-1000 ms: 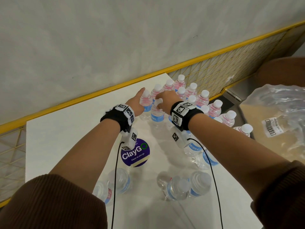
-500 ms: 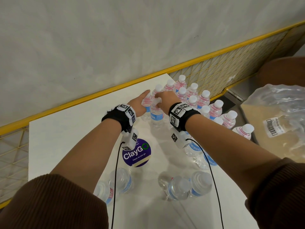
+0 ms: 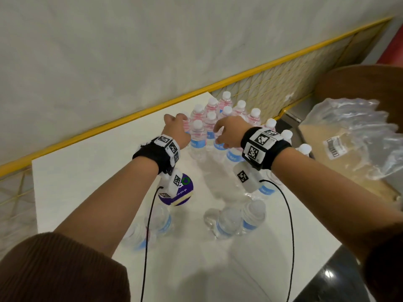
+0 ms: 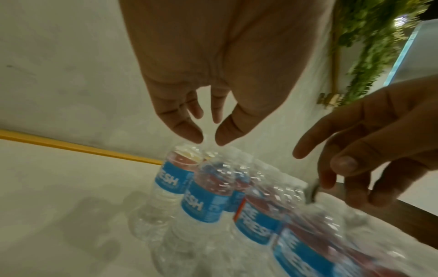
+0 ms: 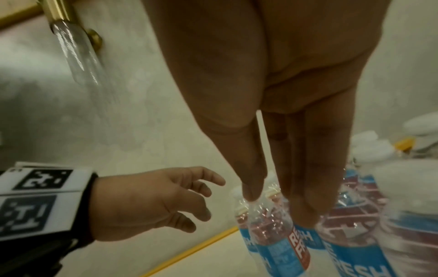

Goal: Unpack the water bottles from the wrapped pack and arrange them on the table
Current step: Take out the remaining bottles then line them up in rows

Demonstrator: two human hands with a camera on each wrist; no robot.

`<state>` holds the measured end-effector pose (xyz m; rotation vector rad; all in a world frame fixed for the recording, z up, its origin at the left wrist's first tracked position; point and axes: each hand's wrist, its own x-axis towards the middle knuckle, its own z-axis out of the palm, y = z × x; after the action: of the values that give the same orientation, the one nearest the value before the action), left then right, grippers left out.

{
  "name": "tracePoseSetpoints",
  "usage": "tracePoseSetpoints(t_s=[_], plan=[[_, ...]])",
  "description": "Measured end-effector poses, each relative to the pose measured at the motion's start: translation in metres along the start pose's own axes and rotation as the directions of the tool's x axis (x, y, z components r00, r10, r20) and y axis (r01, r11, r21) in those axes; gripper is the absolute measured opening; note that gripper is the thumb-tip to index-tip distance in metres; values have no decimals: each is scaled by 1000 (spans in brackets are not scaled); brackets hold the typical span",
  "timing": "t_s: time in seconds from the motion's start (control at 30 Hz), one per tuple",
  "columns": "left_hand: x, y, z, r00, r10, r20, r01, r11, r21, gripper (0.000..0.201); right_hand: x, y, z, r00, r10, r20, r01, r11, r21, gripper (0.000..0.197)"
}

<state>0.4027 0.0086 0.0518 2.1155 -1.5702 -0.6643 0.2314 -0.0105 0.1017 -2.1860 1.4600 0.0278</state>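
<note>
Several water bottles (image 3: 226,111) with white caps and blue labels stand in a tight group at the far right of the white table (image 3: 87,182). My left hand (image 3: 174,127) hovers at the group's left edge, fingers loosely bent and holding nothing. In the left wrist view the left hand (image 4: 208,138) hangs just above a bottle cap (image 4: 187,151). My right hand (image 3: 226,134) is beside it over the front row, with straight fingers (image 5: 301,187) pointing down at the bottles (image 5: 272,234) and nothing held. More bottles (image 3: 229,223) lie on their sides near me.
Crumpled clear plastic wrap (image 3: 353,136) lies on a brown surface right of the table. A round purple sticker (image 3: 185,188) marks the table's middle. A yellow-framed mesh rail (image 3: 272,83) runs behind the table against the grey wall. Two lying bottles (image 3: 159,221) sit under my left forearm.
Both hands have let go of the two front-left bottles, which now stand with the group. The hands have lifted off, fingers spread, and the right hand has drawn back to the right.
</note>
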Motion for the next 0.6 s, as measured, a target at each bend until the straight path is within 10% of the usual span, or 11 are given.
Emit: tracePoseSetpoints(t_s=[0.23, 0.6], plan=[[-80, 48, 21, 907, 293, 304, -325, 944, 63, 32, -75, 11, 13, 988, 64, 141, -54, 996, -74, 31], [-166, 52, 49, 751, 223, 622, -410, 895, 174, 59, -153, 24, 37, 975, 189, 117, -152, 951, -269, 43]])
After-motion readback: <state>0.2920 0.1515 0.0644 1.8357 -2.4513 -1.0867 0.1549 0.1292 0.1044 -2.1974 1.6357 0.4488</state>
